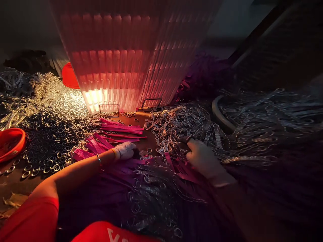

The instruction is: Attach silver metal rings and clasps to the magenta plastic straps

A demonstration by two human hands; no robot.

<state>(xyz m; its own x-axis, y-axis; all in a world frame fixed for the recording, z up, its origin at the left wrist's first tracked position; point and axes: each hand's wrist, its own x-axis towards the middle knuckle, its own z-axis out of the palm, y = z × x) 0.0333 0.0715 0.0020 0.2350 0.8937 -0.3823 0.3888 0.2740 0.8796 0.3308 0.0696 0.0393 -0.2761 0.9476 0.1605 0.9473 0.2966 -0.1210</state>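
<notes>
From my end, the relation that matters is strap to grip: the pink straps [122, 128] lie just beyond the left grip [125, 151], their long axes running mostly crosswise, left to right. More of them fan out to its left, beside the wrist, and others slant between the two grips. I judge the left grip nearer to the crosswise ones; the right grip [203, 159] is nearer to the silvery chain pieces [176, 124] heaped beyond its fingertips.

Both grips are gloved. I see the left one's fingers curled down and the right one's fingertips at the edge of the metal, but I cannot tell whether either has closed on anything.

The brown desk [152, 140] shows between and beyond the grips. Silvery rings [55, 148] are heaped left of the left grip, with a red dish [22, 143] farther out that way. Ahead of both, clear ribbed panels [113, 64] rise upright, glowing red at lower left; to the right, the room falls into shadow.
</notes>
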